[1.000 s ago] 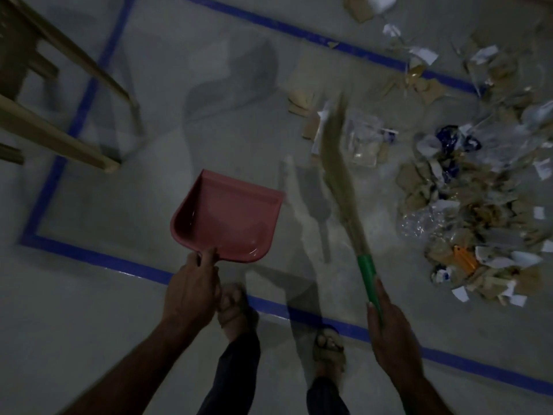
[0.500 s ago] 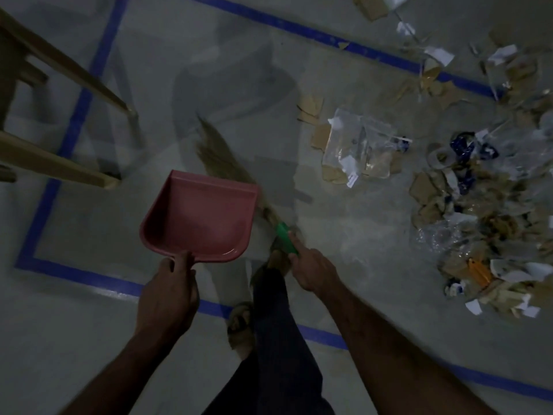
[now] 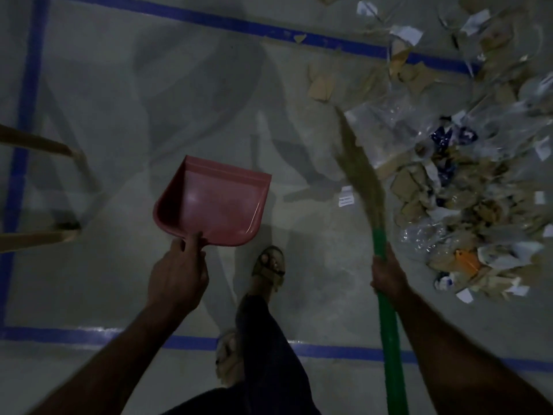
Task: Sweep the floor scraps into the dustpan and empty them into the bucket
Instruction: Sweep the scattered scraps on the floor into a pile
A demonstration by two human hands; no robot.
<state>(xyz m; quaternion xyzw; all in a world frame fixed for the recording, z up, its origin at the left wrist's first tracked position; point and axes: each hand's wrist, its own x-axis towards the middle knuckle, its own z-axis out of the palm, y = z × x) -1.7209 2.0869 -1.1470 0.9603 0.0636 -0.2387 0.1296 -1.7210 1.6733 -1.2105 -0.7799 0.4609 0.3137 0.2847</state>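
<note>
My left hand (image 3: 178, 272) grips the near end of an empty pink dustpan (image 3: 214, 206), held above the floor with its mouth pointing away from me. My right hand (image 3: 387, 272) holds the green handle of a grass broom (image 3: 363, 172); its bristles reach up and left to the edge of the scrap pile (image 3: 466, 187). The pile is torn cardboard, white paper bits and clear plastic, spread over the right side of the floor. No bucket is in view.
Blue tape lines (image 3: 209, 20) mark a rectangle on the grey floor. Wooden furniture legs (image 3: 45, 146) stand at the left edge. My sandalled feet (image 3: 269, 266) are between the two hands. A small white label (image 3: 345, 199) lies alone left of the broom.
The broom swung from behind the dustpan back to the right, to the edge of the pile. My right hand moved right with it. The dustpan stayed in my left hand.
</note>
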